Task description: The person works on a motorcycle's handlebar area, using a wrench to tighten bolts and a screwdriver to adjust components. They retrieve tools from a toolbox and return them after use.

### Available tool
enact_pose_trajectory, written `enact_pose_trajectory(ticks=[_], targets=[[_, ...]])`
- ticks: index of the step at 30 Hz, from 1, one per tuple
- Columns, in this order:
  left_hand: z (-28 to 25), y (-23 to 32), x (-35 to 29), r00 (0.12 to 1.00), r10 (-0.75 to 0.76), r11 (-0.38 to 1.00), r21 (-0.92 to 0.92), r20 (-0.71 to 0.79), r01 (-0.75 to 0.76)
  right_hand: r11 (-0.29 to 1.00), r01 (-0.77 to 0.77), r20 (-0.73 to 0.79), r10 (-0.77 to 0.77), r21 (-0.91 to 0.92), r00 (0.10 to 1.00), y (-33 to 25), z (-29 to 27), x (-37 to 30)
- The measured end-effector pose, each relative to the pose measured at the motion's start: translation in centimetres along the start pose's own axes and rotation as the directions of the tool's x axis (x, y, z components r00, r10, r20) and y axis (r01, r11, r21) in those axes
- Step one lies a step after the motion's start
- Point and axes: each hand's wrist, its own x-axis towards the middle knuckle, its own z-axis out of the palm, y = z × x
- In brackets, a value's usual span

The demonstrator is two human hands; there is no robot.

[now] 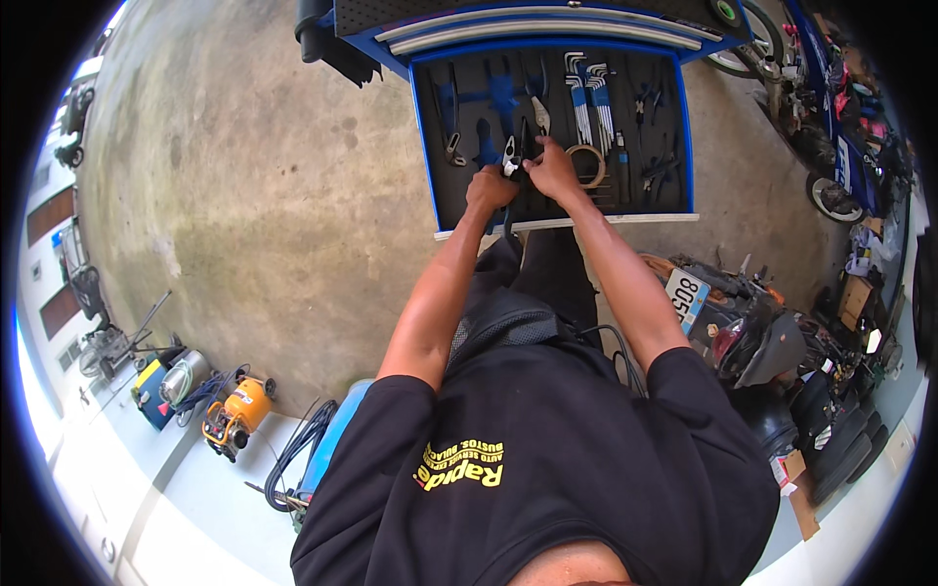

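An open blue-edged tool drawer [439, 210] with a dark foam liner lies under both hands. Over its front middle, my left hand [491, 188] is closed around pliers [510, 156] with a silver head; a dark handle hangs below the fist. Just right of it, my right hand [554, 172] has thumb and fingers bent together beside a dark, narrow tool [527, 139]; its grip is too small to make out. Slip-joint pliers [540, 112] lie beyond the right fingers. A tan tape roll [598, 167] sits beside the right wrist.
Hex key sets [590, 103], water pump pliers [453, 127] and smaller pliers [660, 171] lie in the drawer. Above is the blue tool chest [547, 18]. A motorcycle [747, 332] stands at right; an orange compressor [240, 415] is at lower left on the concrete floor [264, 176].
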Motion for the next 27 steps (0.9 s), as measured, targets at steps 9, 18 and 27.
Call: enact_pose_trajectory(ticks=[9, 18, 27], targets=[[-2.7, -0.4, 0.1, 0.945, 0.133, 0.935, -0.355, 0.298, -0.019, 0.991, 0.121, 0.158, -0.112, -0.053, 0.981, -0.2, -2.0, 0.8], [-3.1, -1.5, 0.6, 0.940, 0.179, 0.901, -0.432, 0.292, -0.037, 0.994, 0.014, 0.114, -0.002, -0.107, 0.994, 0.6, 0.0, 1.3], [-5.1, -0.8, -1.9, 0.953, 0.214, 0.859, -0.506, 0.216, -0.078, 0.967, -0.004, 0.036, 0.014, -0.253, 0.999, -3.2, -0.8, 3.4]])
